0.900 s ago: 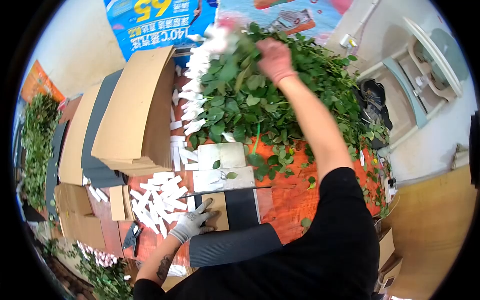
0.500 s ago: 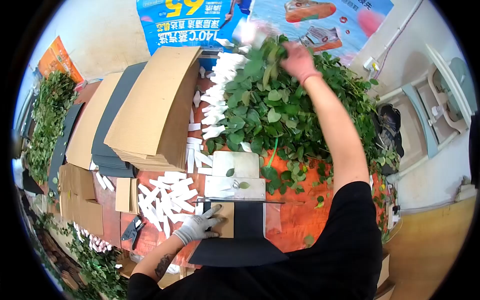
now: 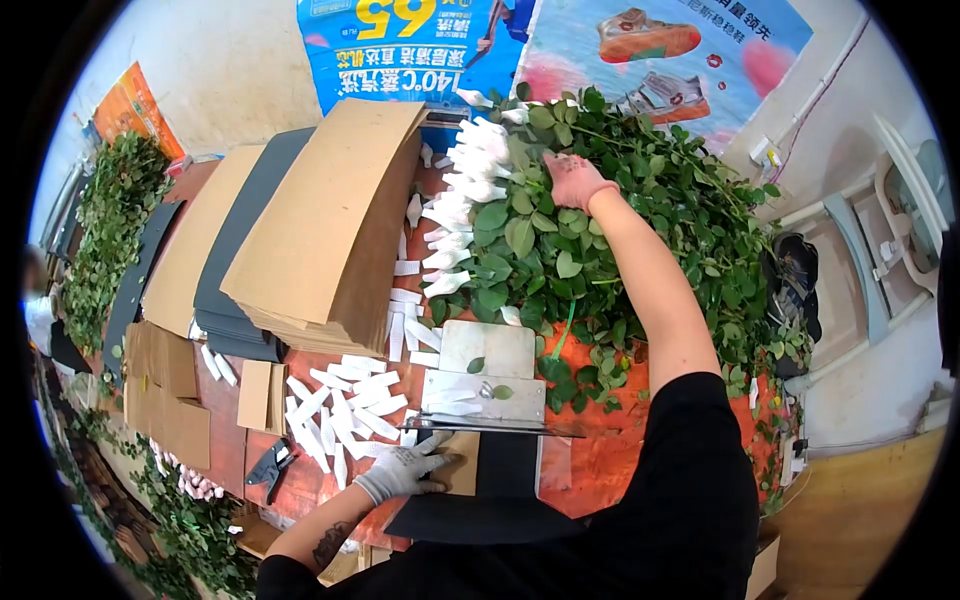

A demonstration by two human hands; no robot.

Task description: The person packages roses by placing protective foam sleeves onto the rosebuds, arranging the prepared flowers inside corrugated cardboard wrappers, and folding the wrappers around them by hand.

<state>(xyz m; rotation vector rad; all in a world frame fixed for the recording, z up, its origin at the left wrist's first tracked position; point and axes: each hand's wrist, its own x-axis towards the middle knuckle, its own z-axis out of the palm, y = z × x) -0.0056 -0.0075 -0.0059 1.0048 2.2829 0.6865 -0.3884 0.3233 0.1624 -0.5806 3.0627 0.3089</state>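
My left hand point(image 3: 402, 472), in a pale grey glove, lies with fingers spread on a small cardboard piece point(image 3: 462, 466). That piece rests on a black sheet point(image 3: 507, 465) in front of me. Over the heap of leafy stems point(image 3: 640, 190), my right hand point(image 3: 577, 183) wears a pink glove. Its fingers are curled in among the leaves, and what they grip is hidden. Left of the leaves, flower heads in white sleeves point(image 3: 470, 175) form a row. A metal plate point(image 3: 490, 350) with loose leaves on it lies between the heap and the black sheet.
Tall stacks of cardboard point(image 3: 315, 220) and black sheets point(image 3: 245, 230) stand on the left. Loose white sleeves point(image 3: 345, 405) are scattered beside a black hand tool point(image 3: 268, 468). More foliage point(image 3: 112, 230) lies far left. A chair point(image 3: 865, 260) stands at the right.
My right hand has come from the far side of the heap nearer to me. A blurred pale shape beside it is gone. My left hand stays on the cardboard; the view has shifted slightly.
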